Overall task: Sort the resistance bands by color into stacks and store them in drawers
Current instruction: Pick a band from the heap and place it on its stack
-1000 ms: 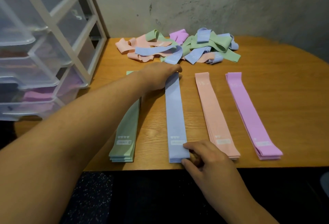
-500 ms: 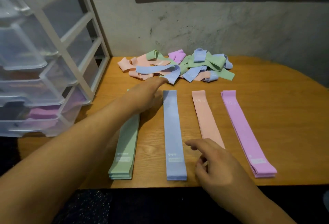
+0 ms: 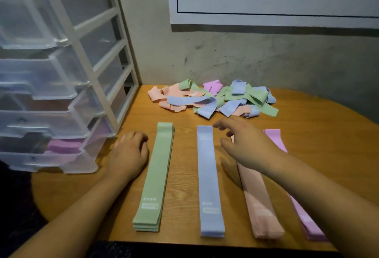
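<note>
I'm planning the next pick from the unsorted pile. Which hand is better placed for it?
Probably the right. The right hand hovers open at the far end of the blue stack, close to the pile. The left hand lies on the table beside the green stack, farther back.

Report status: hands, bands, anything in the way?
Left hand empty, resting on table beside green stack. Right hand open, empty, over peach stack, aimed at loose pile. Blue stack, purple stack flat alongside. Path to pile clear.
</note>
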